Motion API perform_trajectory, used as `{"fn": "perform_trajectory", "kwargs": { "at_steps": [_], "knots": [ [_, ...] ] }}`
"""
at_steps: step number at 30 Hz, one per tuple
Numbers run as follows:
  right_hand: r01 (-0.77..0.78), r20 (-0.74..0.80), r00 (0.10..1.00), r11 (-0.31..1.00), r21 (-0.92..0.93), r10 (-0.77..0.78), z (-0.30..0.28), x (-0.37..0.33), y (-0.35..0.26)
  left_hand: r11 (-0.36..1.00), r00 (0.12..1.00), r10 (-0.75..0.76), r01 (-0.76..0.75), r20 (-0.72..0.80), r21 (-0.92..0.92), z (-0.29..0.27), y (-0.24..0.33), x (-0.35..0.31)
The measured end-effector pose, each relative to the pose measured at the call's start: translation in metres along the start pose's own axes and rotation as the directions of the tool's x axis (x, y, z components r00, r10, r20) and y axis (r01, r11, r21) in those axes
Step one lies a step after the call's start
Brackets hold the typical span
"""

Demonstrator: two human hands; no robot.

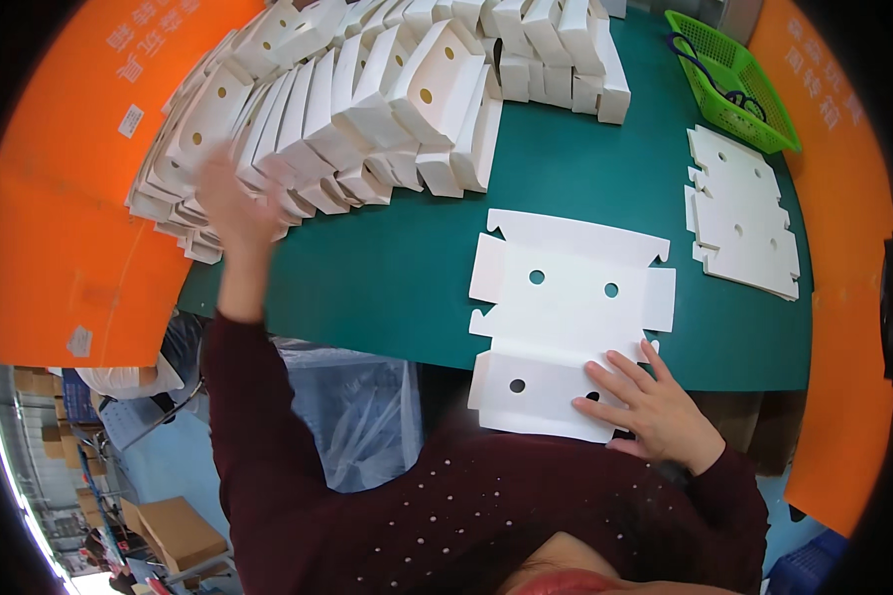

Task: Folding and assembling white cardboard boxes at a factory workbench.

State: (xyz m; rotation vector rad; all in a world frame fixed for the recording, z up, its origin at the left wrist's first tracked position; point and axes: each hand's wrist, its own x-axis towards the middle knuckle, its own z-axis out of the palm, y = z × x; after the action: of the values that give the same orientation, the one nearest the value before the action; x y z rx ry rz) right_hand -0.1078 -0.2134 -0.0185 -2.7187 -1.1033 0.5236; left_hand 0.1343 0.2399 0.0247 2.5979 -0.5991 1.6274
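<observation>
A flat white die-cut cardboard sheet (575,317) with round holes, notches and side tabs lies before me, its near end at the table's front edge. My right hand (657,405) rests on its near right part, fingers spread and laid flat. Over on the left, my left hand (236,203) is raised beside a large pile of folded white cardboard boxes (313,114). Motion smears its fingers, so whether it touches or holds anything cannot be made out.
A stack of flat white sheets (744,218) lies at the right of the green table (387,268). Behind it stands a green plastic basket (709,74) with a dark cord. Orange panels (60,198) flank both sides. A clear plastic bag (357,407) hangs below the front edge.
</observation>
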Motion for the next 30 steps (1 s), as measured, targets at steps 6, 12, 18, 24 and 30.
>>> {"fn": "perform_trajectory", "kwargs": {
  "at_steps": [6,12,18,24,30],
  "knots": [
    [0.077,-0.101,0.993,0.981,0.177,-0.06,0.002,0.003,0.021,0.332,0.529,0.706,0.342,0.472,-0.879,-0.071,0.189,-0.066],
    [0.096,-0.192,0.981,0.956,0.278,-0.043,0.012,0.004,0.032,0.408,0.462,0.73,0.297,0.504,-0.863,-0.07,0.2,-0.073],
    [0.254,-0.438,0.899,0.791,0.557,0.021,0.008,-0.011,0.029,0.363,0.441,0.741,0.371,0.506,-0.855,-0.064,0.197,-0.051],
    [0.142,-0.69,0.325,0.688,0.712,0.647,-0.031,0.021,0.019,-0.163,0.396,0.136,0.913,0.908,-0.373,-0.05,0.212,-0.061],
    [-0.139,-0.823,0.559,0.99,0.029,0.103,-0.025,0.043,0.022,-0.151,0.326,0.269,0.944,0.907,-0.294,-0.053,0.213,-0.044]
  ]
}}
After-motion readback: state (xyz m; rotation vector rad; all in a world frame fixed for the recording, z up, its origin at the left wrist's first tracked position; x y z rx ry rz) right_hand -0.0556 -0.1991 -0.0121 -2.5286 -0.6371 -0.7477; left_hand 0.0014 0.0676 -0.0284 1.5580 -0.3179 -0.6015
